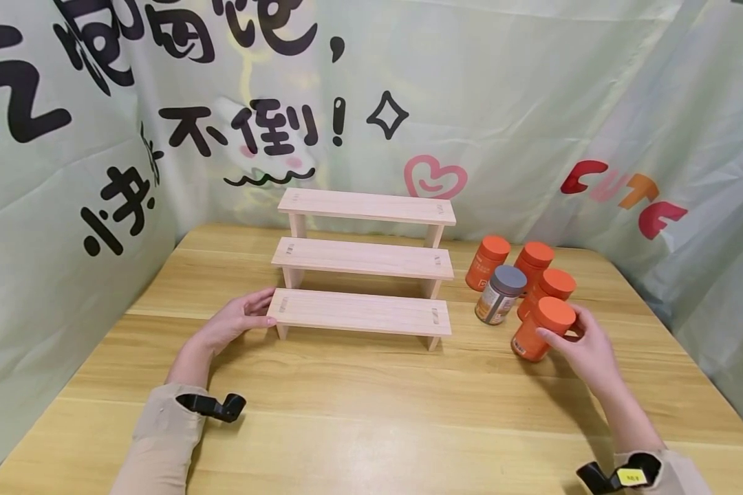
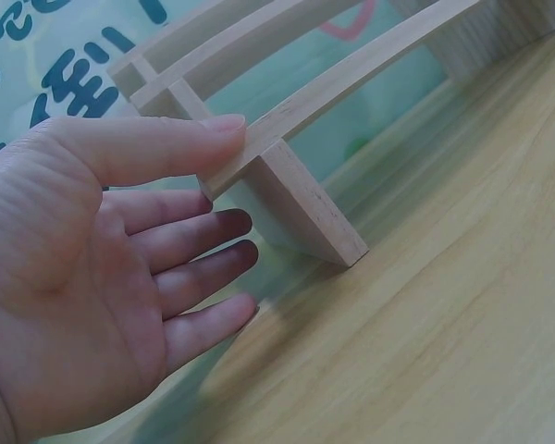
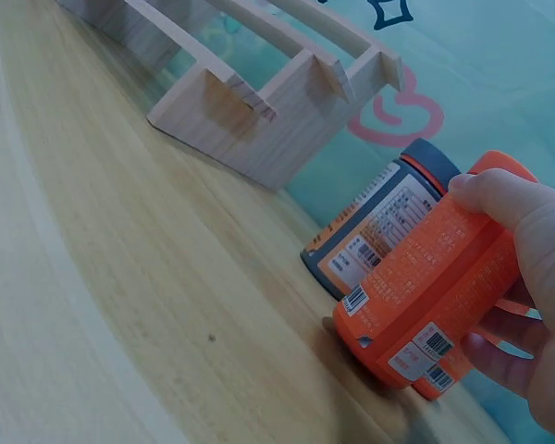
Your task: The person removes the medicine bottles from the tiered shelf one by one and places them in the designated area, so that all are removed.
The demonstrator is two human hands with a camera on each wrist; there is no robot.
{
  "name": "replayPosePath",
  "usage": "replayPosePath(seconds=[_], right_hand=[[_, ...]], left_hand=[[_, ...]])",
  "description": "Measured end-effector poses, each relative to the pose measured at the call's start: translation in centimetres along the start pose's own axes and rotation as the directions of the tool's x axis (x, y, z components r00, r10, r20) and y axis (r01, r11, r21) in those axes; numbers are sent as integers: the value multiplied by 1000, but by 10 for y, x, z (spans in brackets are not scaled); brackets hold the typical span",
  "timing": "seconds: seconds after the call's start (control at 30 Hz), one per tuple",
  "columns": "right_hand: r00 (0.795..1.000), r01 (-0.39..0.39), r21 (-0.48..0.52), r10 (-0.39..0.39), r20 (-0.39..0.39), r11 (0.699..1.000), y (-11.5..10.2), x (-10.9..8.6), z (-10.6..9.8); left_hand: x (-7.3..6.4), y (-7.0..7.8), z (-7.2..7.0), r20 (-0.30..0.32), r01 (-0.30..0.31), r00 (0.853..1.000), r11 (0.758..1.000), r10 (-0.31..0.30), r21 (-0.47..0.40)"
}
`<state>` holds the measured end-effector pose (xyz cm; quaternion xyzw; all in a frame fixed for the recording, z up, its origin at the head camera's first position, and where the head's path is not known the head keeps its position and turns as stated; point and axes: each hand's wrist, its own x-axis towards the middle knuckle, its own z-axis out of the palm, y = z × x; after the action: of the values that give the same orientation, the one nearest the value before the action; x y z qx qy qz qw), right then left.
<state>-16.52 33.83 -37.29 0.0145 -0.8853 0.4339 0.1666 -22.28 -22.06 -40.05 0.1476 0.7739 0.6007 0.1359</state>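
Observation:
A three-tier wooden step shelf (image 1: 360, 313) stands on the table. At its left end is my left hand (image 1: 241, 322). In the left wrist view, the left thumb (image 2: 171, 148) touches the end of the lowest board (image 2: 296, 111), while the other fingers extend loosely below and beside it. To the right of the shelf, my right hand (image 1: 589, 344) grips an orange bottle (image 1: 535, 337) with an orange lid. That bottle leans slightly in the right wrist view, its barcode labels low on the side. The right thumb lies near the bottle's top.
Close beside the held bottle stand a grey-lidded bottle (image 1: 497, 302) and several more orange bottles (image 1: 484, 267). The wooden table (image 1: 371, 412) extends in front of the shelf. A printed cloth (image 1: 520, 89) hangs behind and at both sides.

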Motion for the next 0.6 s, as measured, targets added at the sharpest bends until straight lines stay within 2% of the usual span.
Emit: replayPosePath(seconds=[0.6], right_hand=[[999,-45,-45,45,6,998,2,1,1]], left_hand=[[0,1,0,-1,-1,1000,1000,1,7]])
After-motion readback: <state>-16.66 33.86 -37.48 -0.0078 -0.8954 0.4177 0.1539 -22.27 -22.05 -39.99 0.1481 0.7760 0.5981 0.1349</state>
